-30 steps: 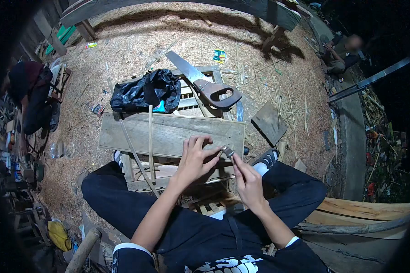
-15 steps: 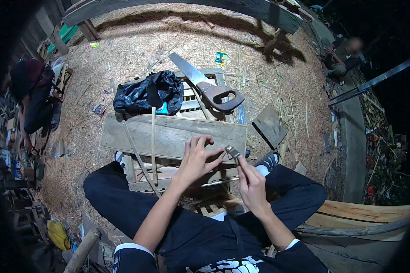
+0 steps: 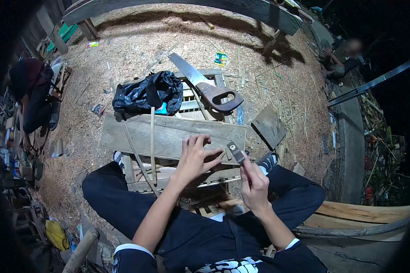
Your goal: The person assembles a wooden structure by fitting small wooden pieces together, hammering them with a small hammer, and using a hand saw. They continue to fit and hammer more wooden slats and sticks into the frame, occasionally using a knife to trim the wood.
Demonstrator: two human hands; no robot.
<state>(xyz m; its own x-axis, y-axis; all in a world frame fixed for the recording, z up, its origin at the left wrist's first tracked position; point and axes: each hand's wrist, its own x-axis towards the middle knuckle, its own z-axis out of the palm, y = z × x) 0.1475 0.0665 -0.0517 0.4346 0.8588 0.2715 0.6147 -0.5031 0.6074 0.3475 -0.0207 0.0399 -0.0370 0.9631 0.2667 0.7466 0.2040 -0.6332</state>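
right grip [image 3: 255, 184] holds hammer [image 3: 235, 152]; left grip [image 3: 194, 157], half-curled, over plank [image 3: 173, 134]

Hard white light floods the wood-shaving ground [image 3: 136, 52] before you at night, brightest at the centre and far side, while darkness swallows the far right. A heavy shadow curves below the far bench [image 3: 259, 12]. You get glints off the black plastic bag [image 3: 146, 93] and a pale sheen on the saw [image 3: 187, 68] — your dark trousers [image 3: 127, 195] lose detail. Wide-lens distortion bows the bench; black vignetting rounds the corners. Blur covers the head of a person [image 3: 338, 68] at far right — your hammer [image 3: 234, 152] reads fairly crisp.
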